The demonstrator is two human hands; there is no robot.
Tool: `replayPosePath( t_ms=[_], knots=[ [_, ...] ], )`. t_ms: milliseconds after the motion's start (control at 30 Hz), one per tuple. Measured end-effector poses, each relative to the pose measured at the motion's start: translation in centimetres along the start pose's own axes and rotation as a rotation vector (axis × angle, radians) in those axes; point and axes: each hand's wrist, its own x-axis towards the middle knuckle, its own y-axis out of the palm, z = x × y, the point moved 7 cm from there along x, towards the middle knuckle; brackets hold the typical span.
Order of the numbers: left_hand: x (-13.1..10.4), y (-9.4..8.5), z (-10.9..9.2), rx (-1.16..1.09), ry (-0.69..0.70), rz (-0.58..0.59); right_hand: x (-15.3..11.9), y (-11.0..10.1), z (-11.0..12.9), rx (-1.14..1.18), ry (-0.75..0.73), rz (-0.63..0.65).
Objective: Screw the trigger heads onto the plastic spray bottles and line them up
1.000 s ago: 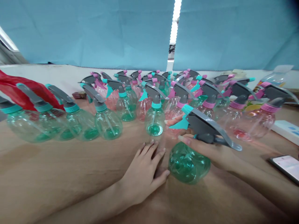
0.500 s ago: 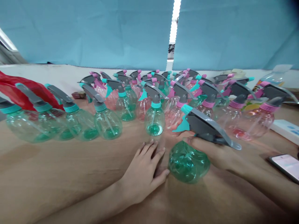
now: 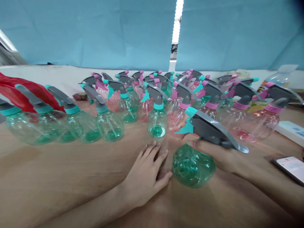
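My right hand [image 3: 209, 148] is closed round the neck of a green spray bottle [image 3: 193, 166], which is tilted and has a grey head with a teal nozzle and trigger. Flat on the wooden table [image 3: 78, 177], my left hand [image 3: 146, 172] lies with fingers spread, holding nothing, its thumb close to the held bottle. Just beyond my left fingertips stands another green spray bottle [image 3: 157, 123]. Pink-collared bottles, among them a clear pink one [image 3: 256, 123], stand behind my right hand.
Several green bottles [image 3: 110, 126] form a row at the left, before a red plastic bag [image 3: 21, 95]. More green and pink bottles crowd the back. A phone [image 3: 291, 167] and a white box [image 3: 291, 133] lie at the right. A blue sheet [image 3: 95, 34] hangs behind.
The held bottle and my right hand have shifted very slightly to the right. My left hand has stayed where it was.
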Motion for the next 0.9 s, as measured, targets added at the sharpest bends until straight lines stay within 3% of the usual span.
replayPosePath(
  t_ms=[267,633,900],
  knots=[
    [-0.1,0.1,0.0,-0.009,-0.004,0.004,0.1,0.7,0.0,0.097,0.054,0.103],
    [-0.1,0.1,0.0,-0.005,0.003,-0.001,0.8,0.4,1.8,0.054,-0.028,-0.053],
    [-0.1,0.1,0.0,-0.023,0.001,-0.013,0.5,0.1,0.9,-0.059,-0.041,-0.089]
  ],
)
